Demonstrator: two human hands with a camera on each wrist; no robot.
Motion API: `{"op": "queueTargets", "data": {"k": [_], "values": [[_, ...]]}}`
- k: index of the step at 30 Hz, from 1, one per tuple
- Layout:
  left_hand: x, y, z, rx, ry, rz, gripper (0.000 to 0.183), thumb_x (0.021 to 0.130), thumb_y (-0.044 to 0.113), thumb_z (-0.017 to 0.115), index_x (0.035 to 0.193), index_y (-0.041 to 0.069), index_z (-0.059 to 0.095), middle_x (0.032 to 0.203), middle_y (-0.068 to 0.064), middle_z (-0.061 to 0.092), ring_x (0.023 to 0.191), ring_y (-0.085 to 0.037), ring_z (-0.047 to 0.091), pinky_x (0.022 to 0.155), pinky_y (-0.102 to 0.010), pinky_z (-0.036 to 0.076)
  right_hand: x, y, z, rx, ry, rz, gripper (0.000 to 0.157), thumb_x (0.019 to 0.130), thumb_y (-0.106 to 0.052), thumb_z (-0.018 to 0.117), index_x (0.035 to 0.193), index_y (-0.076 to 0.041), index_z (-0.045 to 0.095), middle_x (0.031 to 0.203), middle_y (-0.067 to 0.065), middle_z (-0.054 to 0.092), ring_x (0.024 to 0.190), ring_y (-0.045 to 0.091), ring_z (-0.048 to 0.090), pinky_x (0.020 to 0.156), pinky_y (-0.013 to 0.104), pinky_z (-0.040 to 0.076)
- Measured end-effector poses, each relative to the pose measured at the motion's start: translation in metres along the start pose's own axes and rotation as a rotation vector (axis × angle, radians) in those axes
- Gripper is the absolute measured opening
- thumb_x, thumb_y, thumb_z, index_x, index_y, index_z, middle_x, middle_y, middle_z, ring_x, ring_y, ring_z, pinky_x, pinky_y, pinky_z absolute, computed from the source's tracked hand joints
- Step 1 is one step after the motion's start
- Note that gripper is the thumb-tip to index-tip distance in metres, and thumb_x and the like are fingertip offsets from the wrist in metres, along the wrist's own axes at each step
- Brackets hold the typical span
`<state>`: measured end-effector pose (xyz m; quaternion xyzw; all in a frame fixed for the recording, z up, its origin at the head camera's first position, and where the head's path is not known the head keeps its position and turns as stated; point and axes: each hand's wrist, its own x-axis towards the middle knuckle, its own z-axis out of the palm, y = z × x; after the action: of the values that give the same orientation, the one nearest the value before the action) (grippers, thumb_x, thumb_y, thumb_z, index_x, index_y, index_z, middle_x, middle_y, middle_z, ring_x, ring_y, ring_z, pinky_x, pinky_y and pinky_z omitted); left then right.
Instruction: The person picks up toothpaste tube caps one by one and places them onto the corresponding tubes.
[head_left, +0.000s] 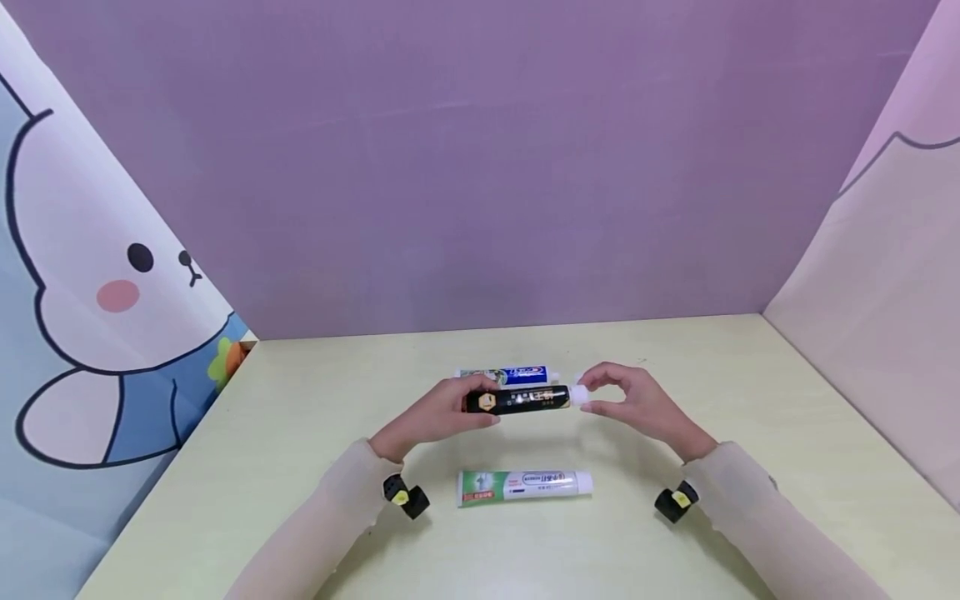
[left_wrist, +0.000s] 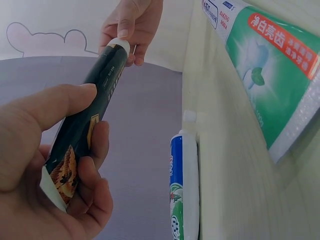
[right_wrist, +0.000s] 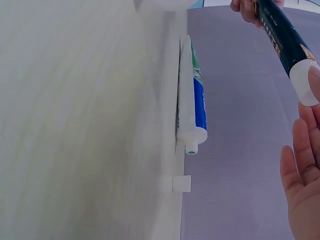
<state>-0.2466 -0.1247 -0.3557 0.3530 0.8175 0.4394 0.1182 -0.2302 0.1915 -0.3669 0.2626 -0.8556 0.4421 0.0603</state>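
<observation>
My left hand (head_left: 438, 411) grips a black toothpaste tube (head_left: 525, 400) around its flat end, holding it level above the table. At its other end, my right hand (head_left: 637, 404) pinches the white cap (right_wrist: 302, 82) between thumb and fingers. Behind the held tube, a blue and green toothpaste tube (head_left: 528, 375) lies on the table; its bare nozzle (right_wrist: 191, 149) shows in the right wrist view. Near that nozzle stands a small loose white cap (right_wrist: 181, 183). A green and white toothpaste tube (head_left: 525, 486) lies closer to me, its white cap (head_left: 583, 482) on.
The pale table (head_left: 337, 375) runs back to a purple panel (head_left: 480, 167). A cartoon-printed sheet (head_left: 112, 250) flanks the left side, and a pale sheet (head_left: 885, 317) the right. A small black wrist camera (head_left: 406, 497) sits below my left sleeve, with another black camera (head_left: 677, 501) by the right.
</observation>
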Motion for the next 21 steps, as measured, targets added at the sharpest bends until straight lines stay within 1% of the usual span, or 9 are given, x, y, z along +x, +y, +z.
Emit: {"op": "queueTargets", "data": {"k": [3, 5, 10, 16, 19, 21], "values": [[0.0001, 0.0013, -0.0001, -0.002, 0.003, -0.004, 0.029, 0.088, 0.014, 0.066, 0.115, 0.007, 0.058, 0.121, -0.016, 0.056, 0.098, -0.023, 0.053, 0.073, -0.024, 0.049, 0.0004, -0.0013, -0.0007, 0.021, 0.002, 0.015, 0.024, 0.079, -0.012, 0.076, 0.100, -0.009, 0.066, 0.098, 0.001, 0.067, 0.089, 0.019, 0.061, 0.088, 0.045, 0.046], [0.0000, 0.0015, 0.0002, -0.011, 0.004, -0.007, 0.029, 0.088, 0.013, 0.066, 0.115, 0.007, 0.058, 0.121, -0.015, 0.056, 0.098, -0.022, 0.053, 0.073, -0.025, 0.049, 0.0003, -0.0016, -0.0007, 0.024, 0.005, 0.022, 0.023, 0.079, -0.012, 0.076, 0.099, -0.008, 0.067, 0.097, 0.001, 0.067, 0.087, 0.016, 0.062, 0.088, 0.045, 0.046], [-0.0001, 0.0012, 0.0018, -0.023, 0.007, -0.016, 0.029, 0.088, 0.011, 0.066, 0.115, 0.007, 0.058, 0.120, -0.013, 0.057, 0.097, -0.021, 0.053, 0.073, -0.026, 0.049, -0.0009, 0.0007, 0.0006, 0.017, 0.009, 0.033, 0.019, 0.081, -0.011, 0.074, 0.098, -0.006, 0.069, 0.094, 0.000, 0.068, 0.083, 0.009, 0.060, 0.086, 0.041, 0.047], [-0.0001, 0.0023, 0.0026, -0.006, 0.014, -0.012, 0.029, 0.087, 0.011, 0.067, 0.115, 0.007, 0.058, 0.118, -0.012, 0.058, 0.095, -0.021, 0.052, 0.072, -0.026, 0.048, -0.0011, -0.0017, 0.0009, 0.021, -0.014, 0.076, 0.014, 0.087, -0.012, 0.068, 0.097, -0.003, 0.069, 0.090, 0.002, 0.068, 0.084, 0.008, 0.059, 0.088, 0.045, 0.046], [0.0007, 0.0024, 0.0025, -0.008, 0.017, -0.001, 0.029, 0.087, 0.011, 0.067, 0.114, 0.007, 0.058, 0.116, -0.013, 0.058, 0.094, -0.020, 0.053, 0.072, -0.025, 0.048, -0.0001, -0.0033, 0.0002, 0.029, -0.016, 0.096, 0.014, 0.088, -0.012, 0.066, 0.096, -0.001, 0.069, 0.090, 0.004, 0.069, 0.084, 0.007, 0.059, 0.088, 0.039, 0.047], [0.0010, 0.0029, 0.0023, -0.007, 0.019, -0.003, 0.029, 0.087, 0.011, 0.067, 0.114, 0.007, 0.058, 0.116, -0.013, 0.058, 0.093, -0.020, 0.053, 0.072, -0.026, 0.049, 0.0005, -0.0037, -0.0003, 0.045, -0.019, 0.097, 0.014, 0.088, -0.011, 0.065, 0.096, 0.001, 0.069, 0.090, 0.006, 0.069, 0.083, 0.007, 0.059, 0.084, 0.033, 0.048]]}}
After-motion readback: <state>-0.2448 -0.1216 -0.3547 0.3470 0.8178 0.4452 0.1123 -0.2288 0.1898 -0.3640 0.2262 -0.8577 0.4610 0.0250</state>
